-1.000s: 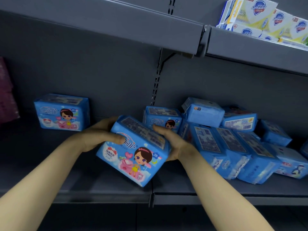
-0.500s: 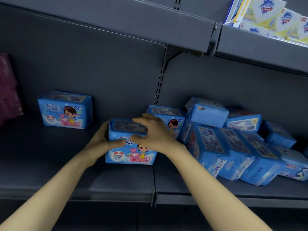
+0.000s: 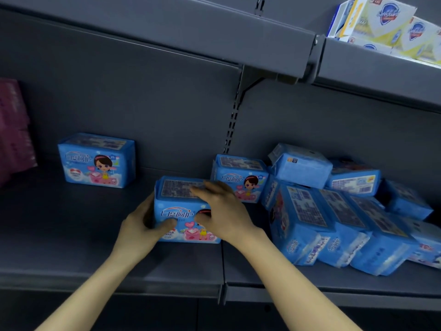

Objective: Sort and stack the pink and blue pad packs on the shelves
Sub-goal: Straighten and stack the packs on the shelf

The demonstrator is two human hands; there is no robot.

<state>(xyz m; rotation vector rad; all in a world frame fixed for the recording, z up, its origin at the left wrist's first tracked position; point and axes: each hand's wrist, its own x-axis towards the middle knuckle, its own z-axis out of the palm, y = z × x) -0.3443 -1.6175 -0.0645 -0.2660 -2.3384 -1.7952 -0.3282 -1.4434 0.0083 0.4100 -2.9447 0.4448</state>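
Observation:
A blue pad pack stands upright on the grey shelf, its printed face toward me. My left hand grips its left end, thumb across the front. My right hand lies over its top right corner, fingers on the top and thumb on the front. Just behind it to the right stands another blue pack. A lone blue pack stands upright at the back left. To the right, several blue packs lie in a loose heap.
Dark pink packs are stacked at the far left edge of the shelf. An upper shelf overhangs, with white and yellow soap boxes at the top right. A slotted upright divides the back wall.
The pack was tilted in the air in front of the shelf; both hands have set it down upright on the shelf. My right hand has shifted from its right end onto its top.

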